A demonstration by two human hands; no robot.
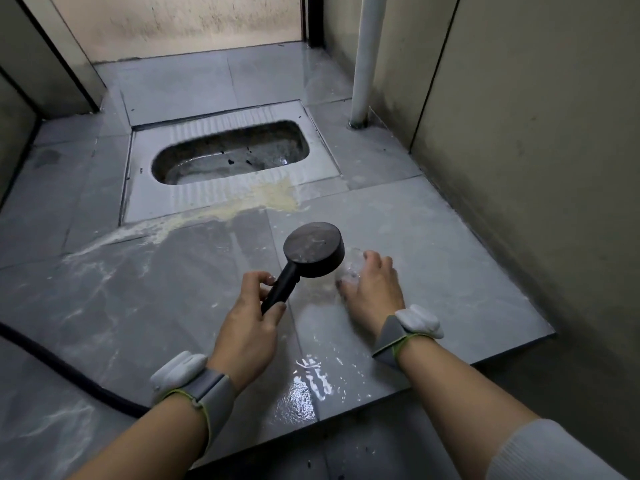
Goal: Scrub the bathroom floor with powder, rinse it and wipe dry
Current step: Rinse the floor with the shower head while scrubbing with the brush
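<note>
My left hand grips the handle of a black shower head, held low over the grey tiled floor with its round face turned down to the right. Water sprays from it onto my right hand, which lies flat with spread fingers on the wet tile just right of the head. A yellowish smear of powder foam runs across the tiles and the front edge of the squat toilet pan. Water shines on the tile near me.
The black hose trails over the floor at the left. A white pipe stands at the back right by the beige wall. A closed door is at the far end. The raised tile step ends near my right forearm.
</note>
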